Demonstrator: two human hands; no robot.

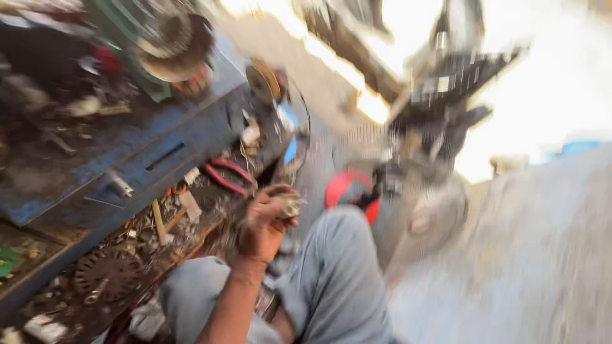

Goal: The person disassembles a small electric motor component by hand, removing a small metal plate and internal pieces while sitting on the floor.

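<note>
From the head view, everything is smeared by motion, so I can only speak for the larger shapes. My one visible hand (266, 220) is raised over my lap, fingers curled shut around a small metal part (290, 207), brassy and grey, which sticks out at the thumb side. Which hand it is I cannot say for sure; the forearm rises from low in the middle of the picture, and I take it for my left. My other hand is not in view.

The part sits just off the edge of the open drawer (162, 223), which is full of scrap: a dark toothed disc (105, 274), bits of wood and loose metal, and red-handled pliers (227, 176) lying near the drawer's far corner, close beside my knuckles. Above the drawer is the blue worktop (95, 156), cluttered with dirty tools I cannot make out. My grey trouser legs (335, 280) fill the lower middle, and a red round thing (347, 191) lies on the floor past my knee.

To do this well, I judge I should keep the part pinched firmly and held over my lap or the drawer, so that if it slips it falls among things I can reach, not onto the floor.

My wrist is bent slightly back, forearm rising steeply, palm turned away from me toward the drawer.
</note>
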